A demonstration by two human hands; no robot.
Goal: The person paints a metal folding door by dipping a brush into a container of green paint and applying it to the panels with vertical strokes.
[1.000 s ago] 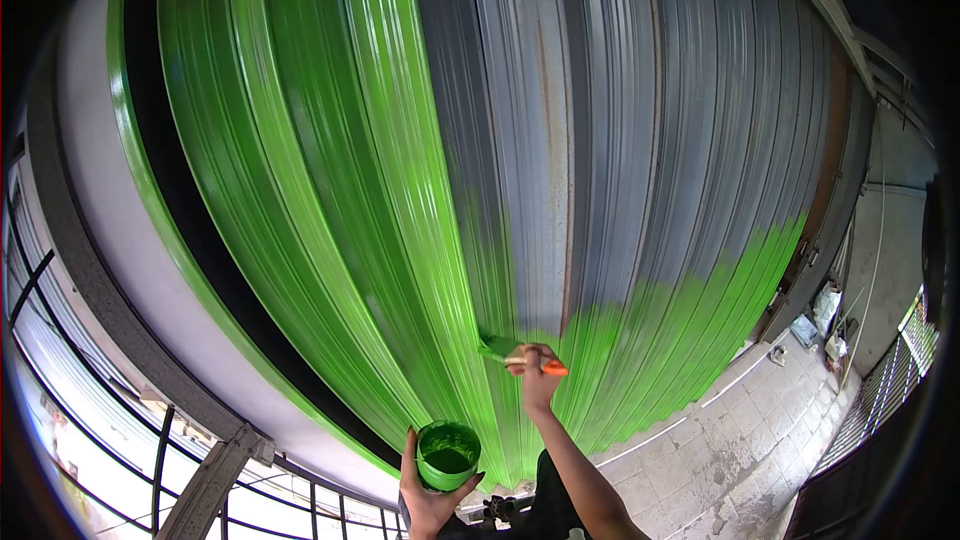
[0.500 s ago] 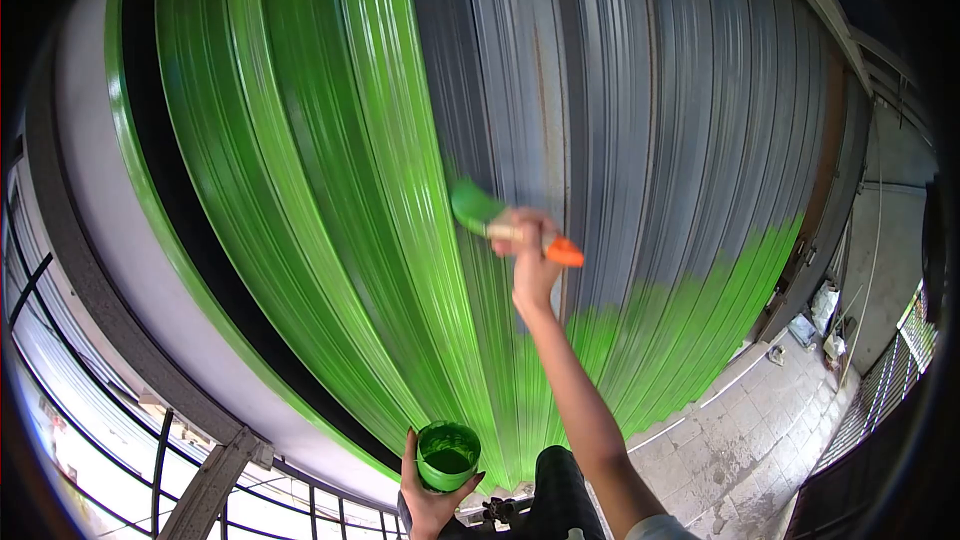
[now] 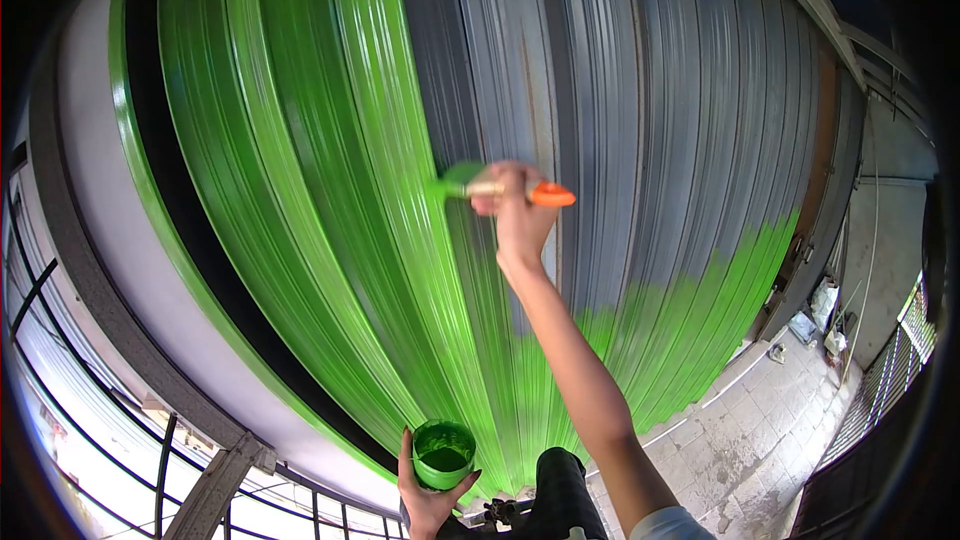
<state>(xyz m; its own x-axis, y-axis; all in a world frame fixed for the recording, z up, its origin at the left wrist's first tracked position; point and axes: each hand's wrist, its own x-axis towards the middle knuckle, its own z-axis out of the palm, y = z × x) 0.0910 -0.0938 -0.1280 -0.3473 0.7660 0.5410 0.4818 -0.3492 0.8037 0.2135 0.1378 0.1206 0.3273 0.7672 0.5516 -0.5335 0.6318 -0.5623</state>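
Note:
A paintbrush with an orange-tipped handle (image 3: 551,194) is gripped in my right hand (image 3: 516,202), its green, motion-blurred bristles pointing left against the ribbed metal panel (image 3: 590,90). The panel is green on the left and along the bottom, and grey across the upper middle and right. The bristles are at the border between the green and grey ribs. Low in the view, my left hand (image 3: 424,500) is wrapped round a green cup (image 3: 443,454) with green paint inside.
A tiled floor (image 3: 740,450) lies at the lower right, with small bags (image 3: 823,305) by the wall. Black railing bars (image 3: 163,470) and a post (image 3: 212,490) stand at the lower left. My dark-clothed leg (image 3: 565,495) shows at the bottom.
My right hand and the brush have moved slightly up and to the left, and the brush has turned closer to level. The left hand and cup are nearly where they were.

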